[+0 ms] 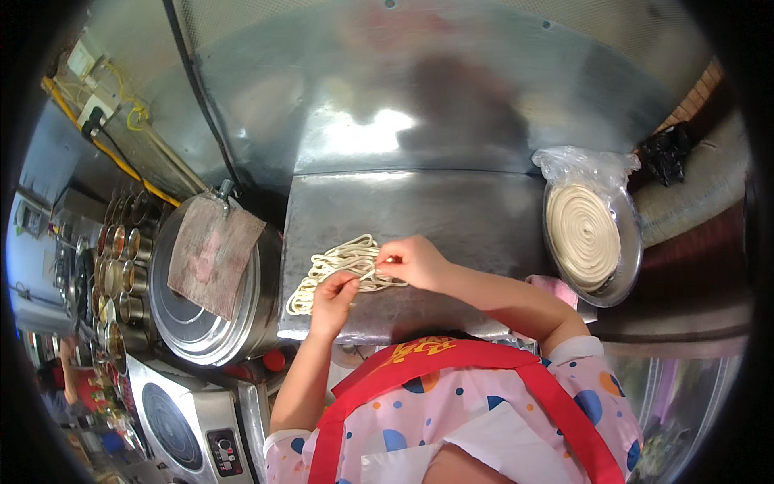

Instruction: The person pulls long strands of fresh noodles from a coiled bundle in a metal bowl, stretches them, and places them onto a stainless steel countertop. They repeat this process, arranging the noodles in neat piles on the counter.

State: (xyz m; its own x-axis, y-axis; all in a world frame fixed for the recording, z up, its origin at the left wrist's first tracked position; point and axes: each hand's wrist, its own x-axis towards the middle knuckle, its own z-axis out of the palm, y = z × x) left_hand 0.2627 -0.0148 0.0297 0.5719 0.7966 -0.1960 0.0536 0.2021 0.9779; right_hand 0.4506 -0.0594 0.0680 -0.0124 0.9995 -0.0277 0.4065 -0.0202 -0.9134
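Thick pale dough strands (344, 257) lie in looping folds on a steel work table (417, 209), towards its left front part. My left hand (333, 302) is at the front edge of the pile, thumb and fingers pinched on a dough strand. Over the right end of the pile, my right hand (415, 262) has its fingers curled and pinches dough too. A short stretch of strand runs between the two hands. My fingers hide part of the pile.
At right, a metal basin (630, 266) holds a coiled dough rope (583, 236) beside clear plastic film (583, 163). A lidded steel pot (202, 336) with a cloth (211, 254) stands left. Nearby are an induction cooker (199, 423) and several seasoning containers (130, 278). Another person (69, 375) appears far left.
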